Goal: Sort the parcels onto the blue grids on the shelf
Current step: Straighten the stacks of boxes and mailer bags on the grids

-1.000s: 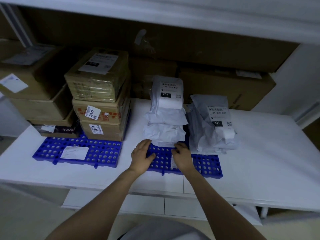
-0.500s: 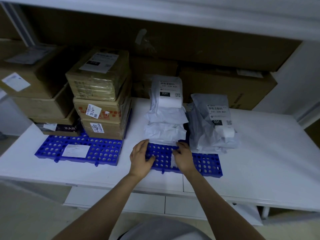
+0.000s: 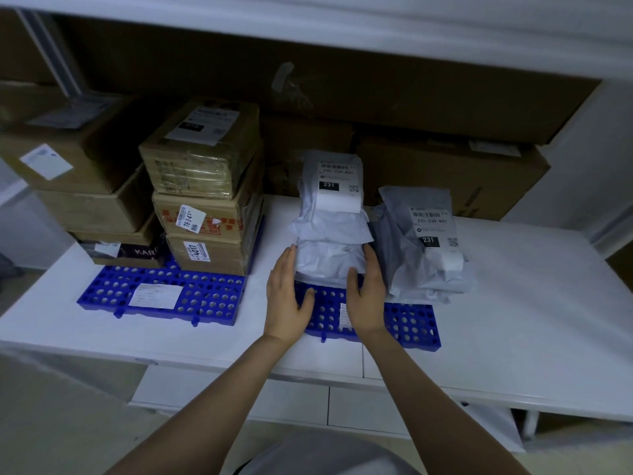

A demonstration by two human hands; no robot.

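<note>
Parcels, white stack point(image 3: 330, 234), sit on rear of blue grid point(image 3: 404, 320); left hand point(image 3: 287, 296) & right hand point(image 3: 368, 296), fingers straight, flank it, prob. squaring it up.

Crinkled grey plastic mailers point(image 3: 330, 234) with paper labels sit on a perforated blue plastic grid point(image 3: 409, 325), beside tape-glossed brown cardboard boxes point(image 3: 205, 207) on the smooth matt white tabletop point(image 3: 531, 330).

On the shelf point(image 3: 513, 337) we find the left grid point(image 3: 212, 303) at ten o'clock, boxes point(image 3: 205, 217) on its rear. The right grid point(image 3: 411, 323) at twelve carries the tall stack point(image 3: 330, 234), with the low stack point(image 3: 421, 255) at its three o'clock (our left hand point(image 3: 286, 299) and right hand point(image 3: 368, 296) flank the tall stack).
</note>
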